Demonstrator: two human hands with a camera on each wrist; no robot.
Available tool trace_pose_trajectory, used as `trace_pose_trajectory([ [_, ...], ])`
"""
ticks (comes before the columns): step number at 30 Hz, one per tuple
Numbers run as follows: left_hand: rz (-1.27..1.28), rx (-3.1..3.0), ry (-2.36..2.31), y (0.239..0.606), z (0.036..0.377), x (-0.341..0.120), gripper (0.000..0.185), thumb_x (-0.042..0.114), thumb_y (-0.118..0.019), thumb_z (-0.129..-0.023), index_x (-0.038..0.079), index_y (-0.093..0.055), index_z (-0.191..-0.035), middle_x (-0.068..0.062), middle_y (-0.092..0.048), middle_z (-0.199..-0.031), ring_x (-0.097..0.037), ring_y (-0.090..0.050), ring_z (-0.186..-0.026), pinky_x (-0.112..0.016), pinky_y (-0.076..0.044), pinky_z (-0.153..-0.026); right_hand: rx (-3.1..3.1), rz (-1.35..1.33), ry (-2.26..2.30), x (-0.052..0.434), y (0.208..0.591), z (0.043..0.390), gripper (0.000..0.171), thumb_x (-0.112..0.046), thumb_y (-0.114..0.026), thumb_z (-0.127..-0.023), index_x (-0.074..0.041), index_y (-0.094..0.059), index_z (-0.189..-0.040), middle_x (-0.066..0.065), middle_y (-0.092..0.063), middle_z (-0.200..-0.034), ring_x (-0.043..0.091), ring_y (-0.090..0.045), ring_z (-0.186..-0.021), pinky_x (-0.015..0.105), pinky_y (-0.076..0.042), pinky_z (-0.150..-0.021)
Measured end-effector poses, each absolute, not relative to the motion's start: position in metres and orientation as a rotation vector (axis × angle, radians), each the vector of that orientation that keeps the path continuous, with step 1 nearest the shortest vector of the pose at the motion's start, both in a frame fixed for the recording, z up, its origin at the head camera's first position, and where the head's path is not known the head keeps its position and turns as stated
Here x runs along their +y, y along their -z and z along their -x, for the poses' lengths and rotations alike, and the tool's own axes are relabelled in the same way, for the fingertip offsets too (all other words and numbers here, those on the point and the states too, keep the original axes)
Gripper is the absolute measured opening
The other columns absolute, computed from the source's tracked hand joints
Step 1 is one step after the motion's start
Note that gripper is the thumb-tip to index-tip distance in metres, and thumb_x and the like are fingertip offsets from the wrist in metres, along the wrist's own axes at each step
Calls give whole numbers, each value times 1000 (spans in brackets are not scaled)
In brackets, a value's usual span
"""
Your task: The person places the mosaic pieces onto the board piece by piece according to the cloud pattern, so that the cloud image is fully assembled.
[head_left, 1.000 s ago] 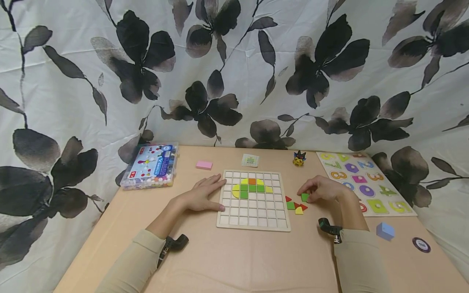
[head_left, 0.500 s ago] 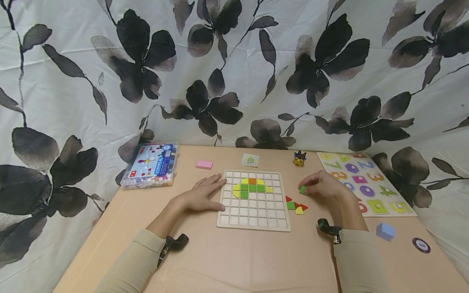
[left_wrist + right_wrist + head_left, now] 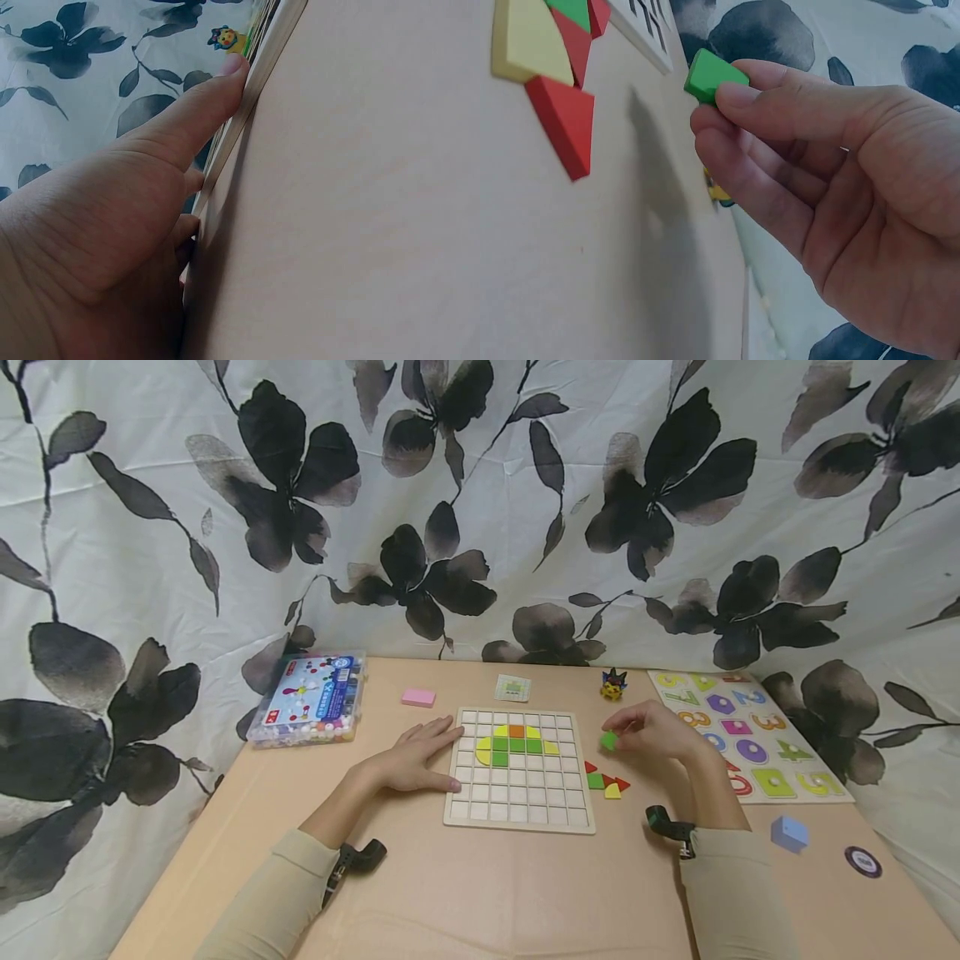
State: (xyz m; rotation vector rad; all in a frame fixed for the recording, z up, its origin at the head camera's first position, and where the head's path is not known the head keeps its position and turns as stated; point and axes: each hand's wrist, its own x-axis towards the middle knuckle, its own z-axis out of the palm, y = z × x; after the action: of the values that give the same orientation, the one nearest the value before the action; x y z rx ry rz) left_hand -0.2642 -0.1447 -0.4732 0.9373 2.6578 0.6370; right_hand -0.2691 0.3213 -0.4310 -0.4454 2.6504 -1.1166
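Note:
Between thumb and fingertips my right hand (image 3: 656,735) pinches a small green square tile (image 3: 608,741), held off the table to the right of the white grid board (image 3: 517,795). In the right wrist view the tile (image 3: 712,75) is tilted, one corner hidden by the thumb. My left hand (image 3: 408,758) rests spread at the board's left edge, thumb tip on the rim in the left wrist view. Yellow, green and orange pieces (image 3: 517,732) sit together in the board's upper cells. Beside its right edge lie red triangles (image 3: 562,124), a green tile (image 3: 595,781) and a yellow piece (image 3: 612,792).
A pattern card (image 3: 512,688) and a pink block (image 3: 417,697) lie behind the board. At the back left stands a clear box of beads (image 3: 307,697). Rightward are a small figurine (image 3: 612,685), a number board (image 3: 738,727), a blue block (image 3: 789,833) and a round disc (image 3: 862,862).
My right hand has raised the green tile and turned it between its fingers, moving slightly left and away from me. The left hand and the board have stayed put.

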Motion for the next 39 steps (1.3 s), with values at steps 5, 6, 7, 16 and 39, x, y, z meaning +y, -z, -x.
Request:
trace_pose_trajectory([
  [5,-943,2656,-644,474,264,-145,103,68,-71,-88,19,-26,-167,-13,-7,-176,-34,-5,-163,-58,-4,-131,2656,515,1105,313,426,267,28,-3,-79,-90,-4,-78,-118,9,-77,-114,22,-64,-95,21,-55,-83],
  [6,-944,2655,-647,474,264,-145,103,68,-71,-88,19,-26,-167,-12,-7,-176,-34,-5,-163,-58,-4,-131,2655,526,1104,311,425,267,27,-1,-77,-91,-4,-78,-118,9,-77,-115,21,-64,-95,21,-55,-83],
  [7,-944,2654,-649,474,264,-145,103,68,-71,-88,19,-26,-167,-12,-7,-176,-34,-4,-163,-58,-3,-131,2657,529,1103,310,425,267,27,1,-75,-92,-4,-77,-118,10,-77,-115,21,-64,-95,21,-56,-83],
  [16,-946,2656,-650,476,265,-146,104,69,-70,-87,20,-25,-167,-11,-7,-176,-32,-4,-164,-58,-3,-131,2711,484,1067,286,419,264,25,-8,-75,-92,-12,-76,-116,6,-72,-103,24,-60,-94,31,-53,-85],
  [39,-931,2659,-621,475,265,-145,105,70,-70,-88,20,-24,-167,-12,-7,-176,-32,-5,-164,-57,-3,-131,2623,618,1144,226,431,262,26,-15,-86,-87,-10,-76,-110,2,-66,-88,21,-59,-84,25,-51,-70],
])
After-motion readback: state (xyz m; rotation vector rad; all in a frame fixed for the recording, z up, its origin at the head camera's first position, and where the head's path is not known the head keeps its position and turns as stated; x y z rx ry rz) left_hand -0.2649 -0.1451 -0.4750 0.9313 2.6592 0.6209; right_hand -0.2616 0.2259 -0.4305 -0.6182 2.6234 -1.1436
